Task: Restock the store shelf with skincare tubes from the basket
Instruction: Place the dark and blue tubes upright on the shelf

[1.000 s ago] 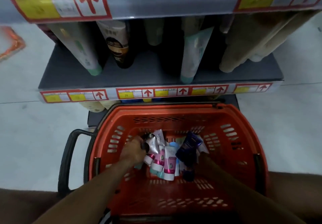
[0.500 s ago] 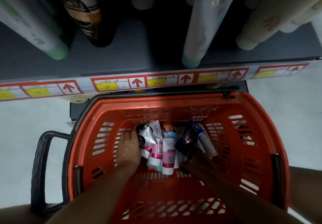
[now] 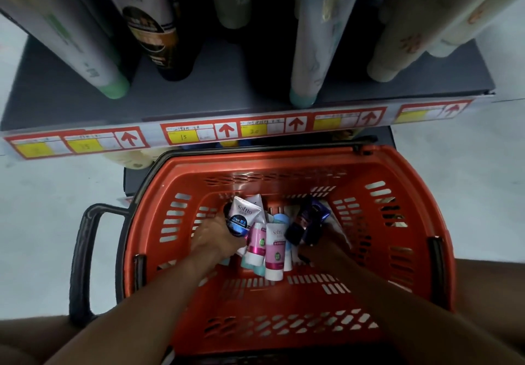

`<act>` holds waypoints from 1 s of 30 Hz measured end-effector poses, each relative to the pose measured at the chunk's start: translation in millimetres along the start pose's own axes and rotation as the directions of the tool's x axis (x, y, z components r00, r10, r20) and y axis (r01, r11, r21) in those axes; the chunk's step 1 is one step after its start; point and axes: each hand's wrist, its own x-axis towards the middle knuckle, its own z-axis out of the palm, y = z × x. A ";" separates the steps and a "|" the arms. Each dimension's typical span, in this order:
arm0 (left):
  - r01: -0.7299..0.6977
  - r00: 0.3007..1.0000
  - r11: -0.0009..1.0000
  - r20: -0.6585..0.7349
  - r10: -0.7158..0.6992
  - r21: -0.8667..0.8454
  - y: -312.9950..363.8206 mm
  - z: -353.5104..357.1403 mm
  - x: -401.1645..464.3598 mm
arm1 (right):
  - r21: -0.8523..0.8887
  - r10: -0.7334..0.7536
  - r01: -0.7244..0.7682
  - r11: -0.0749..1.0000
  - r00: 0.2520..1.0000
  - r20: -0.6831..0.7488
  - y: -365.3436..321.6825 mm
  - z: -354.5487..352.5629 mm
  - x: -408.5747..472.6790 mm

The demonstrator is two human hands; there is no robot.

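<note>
Shelf tags (image 3: 184,136) "15", "20"; tube (image 3: 243,217) "Softto"

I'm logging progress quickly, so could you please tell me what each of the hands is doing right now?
Left hand: closed on a white tube in the basket.
Right hand: on a dark blue tube; grip cannot be told.

Two bare forearms are seen from above, with no sleeves reaching into view. No watch, ring, bracelet or glove is worn on the left hand (image 3: 216,236). The right hand (image 3: 326,244) is dimly lit and partly hidden, so its fingers cannot be made out. Bare knees are seen at both lower corners.
</note>
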 end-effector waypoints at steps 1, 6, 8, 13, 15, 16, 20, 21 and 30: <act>0.001 1.000 1.000 0.001 -0.001 -0.021 1.4 -1.3 -3.5 | 0.014 -0.025 0.026 1.000 0.999 -0.031 2.2 -1.1 -0.9; -0.016 1.000 0.995 -0.023 0.014 -0.098 10.5 -17.1 -30.8 | 0.068 -0.143 0.158 0.985 0.972 -0.187 -9.9 -15.9 -27.2; -0.033 0.999 0.993 -0.024 0.030 -0.111 13.0 -24.6 -42.1 | 0.008 -0.207 0.213 0.977 0.959 -0.193 -21.0 -25.4 -46.2; -0.092 0.995 0.983 -0.052 0.085 -0.159 15.9 -40.6 -73.5 | -0.129 -0.287 0.265 0.956 0.938 -0.196 -26.0 -30.2 -73.1; -0.099 0.993 0.981 -0.083 0.087 -0.166 16.9 -46.2 -86.8 | -0.150 -0.326 0.298 0.943 0.918 -0.226 -28.3 -30.1 -82.6; -0.103 0.991 0.980 -0.099 0.086 -0.171 17.3 -50.0 -93.7 | -0.154 -0.339 0.309 0.938 0.908 -0.245 -31.1 -31.3 -89.3; -0.145 0.978 0.969 -0.174 0.110 -0.199 19.5 -68.6 -121.8 | -0.146 -0.377 0.347 0.926 0.865 -0.333 -46.7 -38.2 -124.7; -0.160 0.972 0.966 -0.206 0.118 -0.201 19.7 -73.3 -128.8 | -0.132 -0.385 0.362 0.923 0.852 -0.355 -49.9 -38.9 -132.7; -0.336 0.854 0.912 -0.483 0.191 -0.233 19.0 -121.1 -185.9 | -0.054 -0.483 0.556 0.829 0.664 -0.571 -86.9 -49.4 -202.6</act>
